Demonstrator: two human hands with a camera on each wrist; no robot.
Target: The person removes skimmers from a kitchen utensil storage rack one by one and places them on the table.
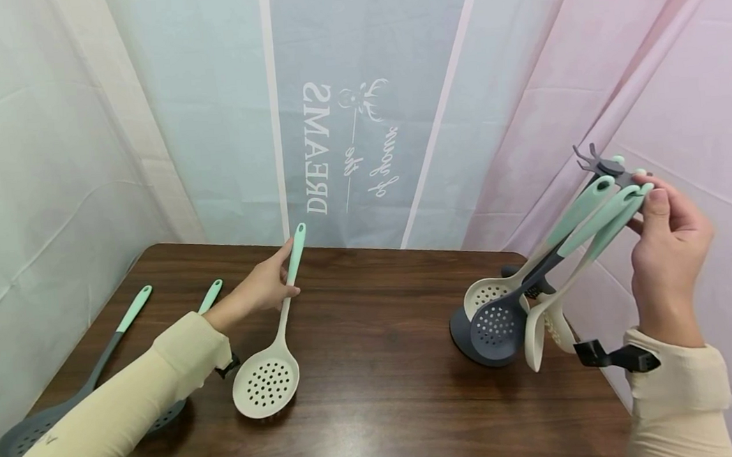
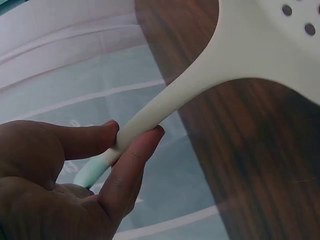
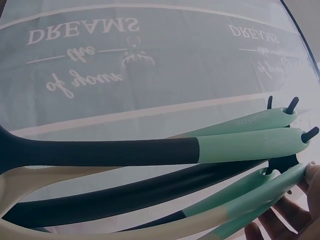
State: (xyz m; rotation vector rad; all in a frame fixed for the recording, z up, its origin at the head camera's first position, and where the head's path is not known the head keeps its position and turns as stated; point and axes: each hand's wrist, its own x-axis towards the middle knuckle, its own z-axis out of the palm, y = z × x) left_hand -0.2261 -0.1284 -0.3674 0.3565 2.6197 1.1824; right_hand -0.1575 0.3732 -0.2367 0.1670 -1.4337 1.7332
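My left hand (image 1: 262, 284) pinches a cream skimmer (image 1: 267, 381) by its handle, near where the mint grip begins; its round perforated head is just over or on the table. In the left wrist view thumb and fingers meet around the skimmer's shaft (image 2: 165, 102). On the right, my right hand (image 1: 672, 252) holds the mint handle end of a cream spoon-shaped utensil (image 1: 535, 340) at the top of a dark utensil stand (image 1: 585, 159). A grey skimmer (image 1: 496, 329) and a cream perforated ladle (image 1: 486, 292) hang beside it. The right wrist view shows mint handles (image 3: 255, 144) on hooks.
A grey slotted turner (image 1: 32, 430) lies at the table's left edge. Another mint-handled utensil (image 1: 209, 297) is mostly hidden under my left sleeve. The brown wooden table (image 1: 379, 339) ends at a printed curtain (image 1: 356, 61) behind.
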